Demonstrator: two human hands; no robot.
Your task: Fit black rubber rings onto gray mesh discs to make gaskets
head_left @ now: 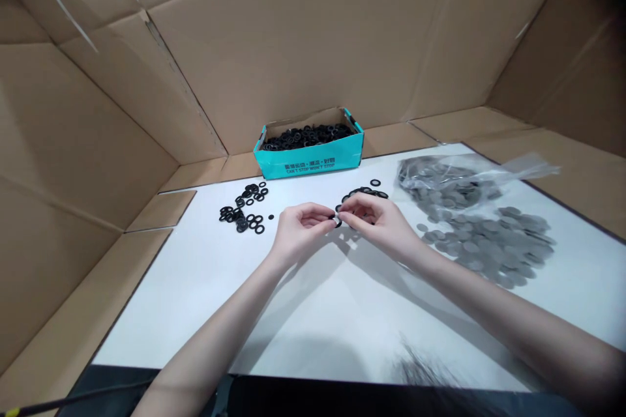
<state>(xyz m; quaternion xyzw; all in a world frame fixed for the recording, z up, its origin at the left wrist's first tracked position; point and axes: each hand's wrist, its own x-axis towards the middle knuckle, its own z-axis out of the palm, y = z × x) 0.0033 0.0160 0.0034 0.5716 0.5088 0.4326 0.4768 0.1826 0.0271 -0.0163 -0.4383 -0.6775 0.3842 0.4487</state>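
Note:
My left hand [304, 229] and my right hand [374, 218] meet fingertip to fingertip above the middle of the white table. Both are closed in a pinch on a small black ring [338, 223], partly hidden by the fingers. A pale sliver shows at the fingertips; I cannot make out whether it is a grey disc. Just behind my right hand lies a heap of black rings [364, 193], partly covered by it. Loose black rings [255, 221] are scattered to the left of my left hand, with a small black dot-like piece [270, 217] nearer to it.
A turquoise box [313, 165] full of black rings stands at the back. To the right, grey discs [493, 244] spread in front of a clear plastic bag [447, 179] holding more discs. Cardboard walls [313, 45] enclose the white table [195, 300].

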